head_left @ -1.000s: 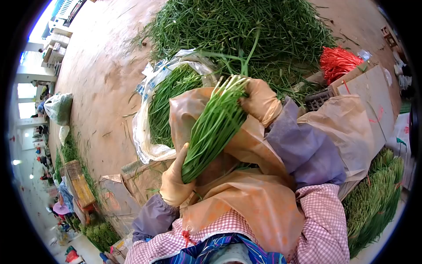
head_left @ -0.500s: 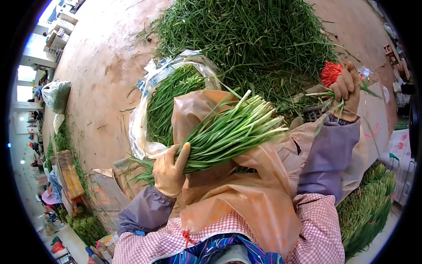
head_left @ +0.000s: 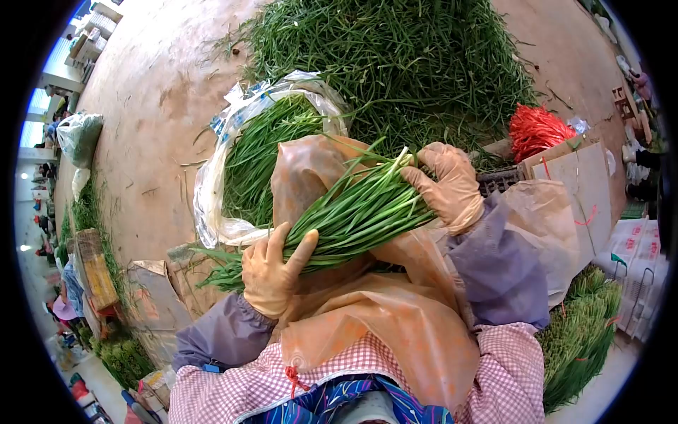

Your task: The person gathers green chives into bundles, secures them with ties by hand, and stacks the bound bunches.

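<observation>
Bunch of greens point(head_left: 364, 212) is being held slantwise over the apron point(head_left: 381, 304), its leafy end being clasped by the left hand point(head_left: 272, 272), thumb spread from curled fingers. The pale stem end is being touched by the right hand point(head_left: 452, 187), half curled (whether it is gripping cannot be told). More greens point(head_left: 265, 155) are being contained by a plastic bag point(head_left: 210, 199) just beyond the apron.

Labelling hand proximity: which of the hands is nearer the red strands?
Right. The right hand, by the green bunch's stem end, sits lower left of the red strands in view; the left hand is farther, toward the leafy end.
</observation>
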`<action>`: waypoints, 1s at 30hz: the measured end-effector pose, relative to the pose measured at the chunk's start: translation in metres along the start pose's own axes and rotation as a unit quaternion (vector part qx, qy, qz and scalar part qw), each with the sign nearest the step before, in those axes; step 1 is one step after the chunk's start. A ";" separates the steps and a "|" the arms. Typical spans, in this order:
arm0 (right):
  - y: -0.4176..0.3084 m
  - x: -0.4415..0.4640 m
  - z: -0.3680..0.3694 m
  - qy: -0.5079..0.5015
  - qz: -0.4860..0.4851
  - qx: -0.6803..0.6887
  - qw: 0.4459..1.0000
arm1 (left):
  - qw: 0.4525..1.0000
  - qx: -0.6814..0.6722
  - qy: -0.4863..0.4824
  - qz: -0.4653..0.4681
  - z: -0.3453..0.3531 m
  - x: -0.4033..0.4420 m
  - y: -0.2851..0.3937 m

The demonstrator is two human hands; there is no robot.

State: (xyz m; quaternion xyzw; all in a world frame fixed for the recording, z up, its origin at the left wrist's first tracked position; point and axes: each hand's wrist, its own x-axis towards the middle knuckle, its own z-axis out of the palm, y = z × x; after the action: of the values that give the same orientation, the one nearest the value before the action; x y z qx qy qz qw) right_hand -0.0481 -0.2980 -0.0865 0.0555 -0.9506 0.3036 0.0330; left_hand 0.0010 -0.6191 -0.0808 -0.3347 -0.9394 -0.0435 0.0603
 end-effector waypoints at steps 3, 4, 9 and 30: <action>0.014 -0.006 0.023 0.070 0.021 0.126 0.989 | 1.000 -0.005 0.011 0.022 0.007 -0.007 -0.008; 0.025 -0.008 0.027 0.126 -0.010 0.113 0.986 | 1.000 -0.025 0.001 0.014 0.006 -0.008 -0.009; 0.102 -0.004 -0.013 0.280 0.153 0.181 0.930 | 0.999 -0.036 -0.022 0.011 0.004 -0.008 -0.007; 0.031 0.021 -0.009 0.059 0.166 0.667 0.724 | 0.984 -0.145 -0.095 -0.043 -0.006 -0.001 -0.016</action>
State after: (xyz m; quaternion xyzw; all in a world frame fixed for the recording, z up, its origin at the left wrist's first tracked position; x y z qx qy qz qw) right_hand -0.0721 -0.2694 -0.0956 -0.1134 -0.4932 0.8624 -0.0078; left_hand -0.0082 -0.6324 -0.0761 -0.3017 -0.9382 -0.1495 -0.0801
